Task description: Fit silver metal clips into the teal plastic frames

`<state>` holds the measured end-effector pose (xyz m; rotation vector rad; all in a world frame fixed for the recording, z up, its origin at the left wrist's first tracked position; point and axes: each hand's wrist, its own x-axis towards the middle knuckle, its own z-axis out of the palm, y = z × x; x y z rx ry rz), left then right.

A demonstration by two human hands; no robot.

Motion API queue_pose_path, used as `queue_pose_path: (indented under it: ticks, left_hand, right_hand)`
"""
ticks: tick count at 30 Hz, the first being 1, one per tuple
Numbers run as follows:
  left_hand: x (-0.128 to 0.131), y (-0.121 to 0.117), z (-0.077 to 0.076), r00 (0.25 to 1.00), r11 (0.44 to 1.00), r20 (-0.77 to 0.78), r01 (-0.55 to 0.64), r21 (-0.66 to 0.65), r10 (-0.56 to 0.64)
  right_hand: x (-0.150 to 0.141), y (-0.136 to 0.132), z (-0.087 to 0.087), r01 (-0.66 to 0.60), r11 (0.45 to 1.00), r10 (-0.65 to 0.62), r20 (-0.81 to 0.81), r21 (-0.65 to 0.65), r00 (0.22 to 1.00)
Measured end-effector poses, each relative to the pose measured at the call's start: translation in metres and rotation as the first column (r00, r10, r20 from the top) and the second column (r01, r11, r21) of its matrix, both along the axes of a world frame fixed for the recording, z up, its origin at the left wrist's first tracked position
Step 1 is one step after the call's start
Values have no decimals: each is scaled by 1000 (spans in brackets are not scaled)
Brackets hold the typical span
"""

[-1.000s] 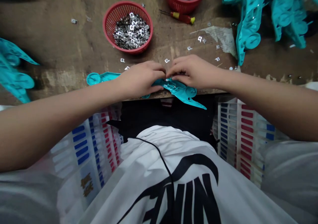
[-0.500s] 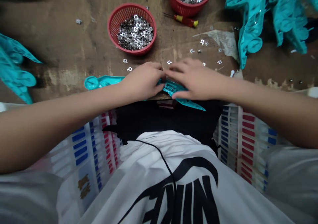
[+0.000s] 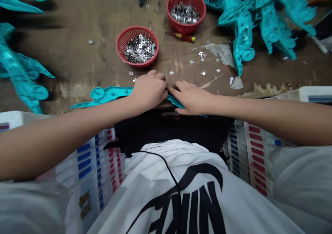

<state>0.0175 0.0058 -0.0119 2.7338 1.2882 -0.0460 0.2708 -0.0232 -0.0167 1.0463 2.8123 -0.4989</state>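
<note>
A long teal plastic part (image 3: 109, 93) lies along the near edge of the brown worktable (image 3: 72, 54). My left hand (image 3: 149, 90) rests curled on its middle, fingers closed over it. My right hand (image 3: 190, 97) lies beside the left, fingers bent and pressing down on the right end of the same part. The fingertips of both hands meet over the part. Whatever sits under the fingertips is hidden.
A red basket of small metal clips (image 3: 137, 46) stands just beyond my hands, a second red basket (image 3: 186, 11) farther back. A red-and-yellow screwdriver (image 3: 183, 37) lies between them. Loose clips (image 3: 202, 63) dot the table. Piles of teal parts (image 3: 249, 16) sit right and left (image 3: 20, 78).
The view has tilted up, showing more of the table. My right hand's fingers have curled down from a flatter spread onto the part. Both hands stay on the teal part.
</note>
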Motion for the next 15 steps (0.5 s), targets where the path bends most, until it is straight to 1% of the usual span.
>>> queue_pose_path:
  ticks: [2,5,7,9,10,12,14,15]
  left_hand:
    - [3,2,-1,1000,1000,-16,-5,-24,5]
    - [3,8,-3,998,996,46,35,-81,-31]
    - [3,12,-2,995,994,76,69,-83,-63]
    - [4,15,3,992,994,82,97,-49,-93]
    - [5,15,9,991,994,85,110,-27,-107]
    - [5,14,28,987,991,97,128,39,-131]
    - [5,4,56,981,981,125,127,144,-146]
    - [4,-4,70,972,965,158,133,228,-172]
  right_hand:
    - [0,3,-10,2,1000,-2,-38,-2,999]
    - [3,9,-21,-3,1000,3,-70,2,998]
    - [4,13,-25,0,1000,-1,-87,-9,996]
    - [4,17,-25,12,998,-18,-97,-61,995]
    - [5,19,-24,33,995,-43,-97,-96,994]
    - [8,25,-17,105,983,-122,-108,-149,987]
    - [12,35,-5,163,976,-188,-181,-145,965]
    - [14,43,3,177,974,-208,-253,-141,945]
